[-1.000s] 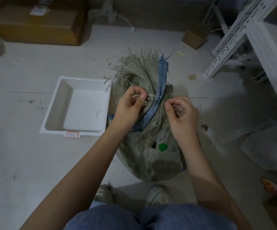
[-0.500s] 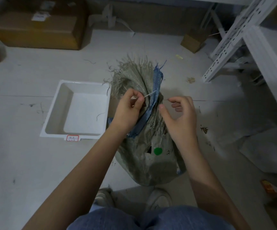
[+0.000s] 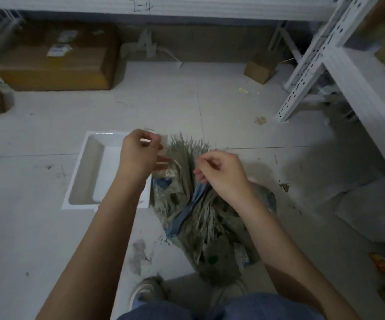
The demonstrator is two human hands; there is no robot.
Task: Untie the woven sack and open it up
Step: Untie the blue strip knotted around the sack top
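The grey woven sack stands on the floor between my feet, with a blue stripe down its side and a frayed top edge. My left hand is raised over the sack's left side. Its fingers pinch a thin pale tie string that trails toward the sack's neck. My right hand sits on the right of the gathered neck, fingers pinched on the fabric just above the blue stripe. The knot itself is hidden behind my hands.
A white plastic tray lies on the floor directly left of the sack. A large cardboard box and a small one stand at the back. White metal racking runs along the right. My shoes are below the sack.
My left hand has pulled the tie string up and to the left, away from the neck. My right hand has closed on the gathered fabric. The view has tilted upward.
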